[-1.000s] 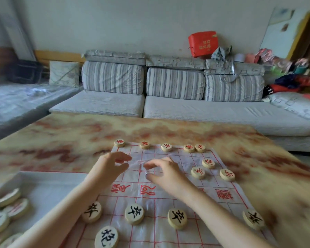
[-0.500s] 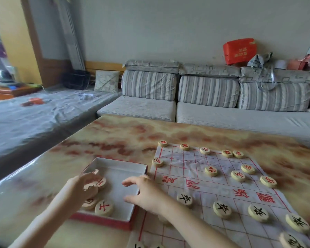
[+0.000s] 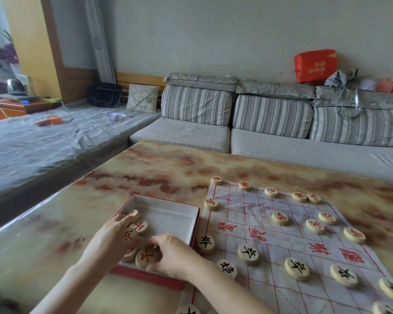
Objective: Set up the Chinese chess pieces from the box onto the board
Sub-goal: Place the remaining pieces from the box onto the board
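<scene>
The white box with a red rim [image 3: 194, 223] lies left of the plastic board sheet [image 3: 254, 214]. Several wooden pieces with red characters sit in its near-left corner. My left hand [image 3: 109, 240] reaches into that corner, its fingers closed around one red-marked piece [image 3: 130, 234]. My right hand [image 3: 171, 254] comes in over the box's near edge and pinches another red-marked piece [image 3: 146, 257]. Red pieces such as the corner piece [image 3: 216, 180] stand on the board's far side. Black-marked pieces such as the left-edge one [image 3: 205, 243] stand along the near side.
The board and box rest on a marbled orange table [image 3: 157, 173]. A striped grey sofa [image 3: 270, 130] runs behind the table, and a covered bed [image 3: 43, 141] lies to the left. The table's left edge is close to the box.
Both hands left the middle of the board and moved left into the box, where each now grips a piece. The view swung left with them.
</scene>
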Action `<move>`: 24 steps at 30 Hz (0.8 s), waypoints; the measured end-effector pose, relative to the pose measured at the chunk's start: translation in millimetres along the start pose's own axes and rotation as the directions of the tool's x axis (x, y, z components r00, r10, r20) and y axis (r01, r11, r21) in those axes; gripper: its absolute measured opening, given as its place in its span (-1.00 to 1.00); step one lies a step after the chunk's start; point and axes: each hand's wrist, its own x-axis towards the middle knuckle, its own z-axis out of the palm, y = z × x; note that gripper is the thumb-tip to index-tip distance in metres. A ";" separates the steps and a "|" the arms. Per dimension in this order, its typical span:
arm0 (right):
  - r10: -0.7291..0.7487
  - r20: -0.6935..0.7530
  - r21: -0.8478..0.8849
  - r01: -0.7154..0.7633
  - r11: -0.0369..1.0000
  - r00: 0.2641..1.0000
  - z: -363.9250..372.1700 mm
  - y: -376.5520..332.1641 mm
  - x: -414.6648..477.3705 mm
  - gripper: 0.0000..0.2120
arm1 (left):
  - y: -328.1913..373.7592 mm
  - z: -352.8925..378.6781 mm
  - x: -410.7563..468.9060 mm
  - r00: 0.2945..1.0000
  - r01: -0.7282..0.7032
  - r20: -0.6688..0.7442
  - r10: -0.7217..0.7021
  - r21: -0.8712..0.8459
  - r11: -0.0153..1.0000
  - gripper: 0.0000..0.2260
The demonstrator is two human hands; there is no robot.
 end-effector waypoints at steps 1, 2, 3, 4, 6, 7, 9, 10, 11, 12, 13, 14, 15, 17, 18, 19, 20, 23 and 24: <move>-0.005 -0.015 -0.003 0.005 1.000 1.000 0.4 0.6 0.1 -0.54 | 1.3 1.7 4.9 1.000 -0.010 -0.003 0.010 0.019 1.000 -0.53; -0.006 -0.032 -0.011 0.006 1.000 0.999 0.8 1.4 0.0 -0.55 | 3.0 3.3 9.9 1.000 -0.019 -0.005 0.019 0.043 0.999 -0.60; -0.005 -0.049 -0.028 0.004 1.000 0.999 1.3 2.5 -0.1 -0.56 | 5.5 4.2 14.3 1.000 -0.024 -0.001 0.024 0.074 0.997 -0.68; -0.004 -0.063 -0.047 0.001 0.999 0.998 1.6 3.9 -0.1 -0.57 | 7.9 5.8 18.0 1.000 -0.026 0.005 0.026 0.114 0.993 -0.74; 0.001 -0.081 -0.068 -0.006 0.998 0.997 0.4 7.6 -1.0 -0.59 | 11.8 10.9 23.5 1.000 -0.022 0.011 0.020 0.201 0.979 -0.79; 0.000 -0.092 -0.063 -0.006 0.998 0.996 -1.0 9.6 -1.5 -0.58 | 12.1 14.3 25.8 1.000 -0.013 0.004 0.012 0.231 0.973 -0.79; -0.002 -0.112 -0.034 -0.002 0.999 0.994 -5.6 13.2 -3.4 -0.56 | 10.4 21.5 30.3 1.000 0.018 -0.008 -0.016 0.256 0.967 -0.76; -0.005 -0.123 -0.015 0.003 1.000 0.992 -8.2 14.7 -4.7 -0.55 | 10.0 24.2 32.2 0.999 0.033 -0.006 -0.032 0.261 0.965 -0.73; -0.008 -0.137 0.006 0.009 1.000 0.991 -10.3 16.1 -6.4 -0.56 | 9.3 26.4 33.6 0.999 0.046 -0.001 -0.047 0.262 0.964 -0.71; -0.011 -0.150 0.023 0.014 1.000 0.989 -12.0 17.3 -8.7 -0.57 | 9.2 28.2 34.1 0.998 0.054 0.000 -0.056 0.252 0.966 -0.70; -0.016 -0.166 0.034 0.022 0.999 0.986 -13.6 18.8 -10.8 -0.58 | 9.5 29.5 34.4 0.998 0.056 -0.004 -0.056 0.240 0.969 -0.69; -0.024 -0.184 0.040 0.032 0.999 0.983 -15.4 20.7 -12.9 -0.59 | 10.5 30.2 34.3 0.999 0.047 -0.009 -0.046 0.234 0.971 -0.69; -0.030 -0.205 0.042 0.039 0.998 0.978 -17.1 23.1 -14.7 -0.60 | 11.5 30.8 33.9 0.999 0.035 -0.011 -0.033 0.235 0.971 -0.69; -0.023 -0.250 0.050 0.037 0.998 0.968 -23.4 26.5 -18.4 -0.59 | 15.2 30.1 33.2 1.000 0.007 -0.022 -0.002 0.231 0.973 -0.67; -0.016 -0.268 0.066 0.035 0.997 0.963 -27.7 28.5 -20.4 -0.58 | 18.0 29.4 33.2 0.999 -0.007 -0.037 0.016 0.216 0.976 -0.67; -0.008 -0.283 0.087 0.035 0.996 0.959 -32.8 30.9 -22.6 -0.57 | 22.6 28.4 33.7 0.998 -0.021 -0.054 0.032 0.192 0.981 -0.67; 0.004 -0.293 0.108 0.029 0.994 0.956 -38.9 33.6 -25.7 -0.57 | 29.7 26.8 34.2 0.997 -0.028 -0.069 0.040 0.164 0.986 -0.67; 0.051 -0.334 0.147 -0.002 0.989 0.941 -61.0 47.0 -38.4 -0.56 | 61.7 23.1 38.1 0.995 -0.047 -0.084 0.051 0.057 0.997 -0.65; 0.073 -0.346 0.161 -0.017 0.987 0.935 -69.3 54.3 -43.1 -0.56 | 74.2 24.0 40.5 0.995 -0.065 -0.080 0.066 0.010 0.998 -0.65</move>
